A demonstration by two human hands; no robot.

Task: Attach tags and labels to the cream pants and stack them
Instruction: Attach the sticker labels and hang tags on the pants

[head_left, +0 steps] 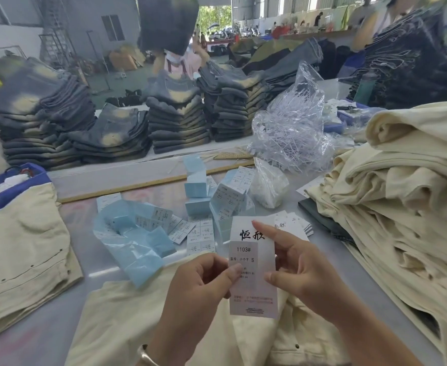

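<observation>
Big open workshop, stacks of faded grey-and-tan jeans (175,122) along the far side, pale glossy desk (90,265) up close. Task judged barely under way. On the left, one folded pair of cream pants (24,254), perhaps the start of a finished stack, though no tag visible on it. On the right, tall rumpled heap of cream pants (402,207), apparently waiting. Between them, straight below the hands, one pair of cream pants spread flat (127,320), dark rivet showing, nothing yet fastened to it. Held upright over that pair: long white paper hang tag (252,268) with black characters, a grey sticker label reading 1103# and S already on its face. Left hand (198,289) pinching the tag's left edge between thumb and curled fingers, clamped on it. Right hand (299,262) holding the right edge, thumb on the front near mid-height, forefinger stretched up along the top; other fingers behind, grip there not fully readable. Spare supplies just beyond the hands: torn pale-blue plastic wrappers (135,241), small blue label blocks (196,186), loose sheets of white size stickers (201,233), more white tags (293,223), clear bag of white plastic tag fasteners (291,136). Left to do, by the look of it: fasten this tag to the spread pair, fold, stack, then work through the heap.
</observation>
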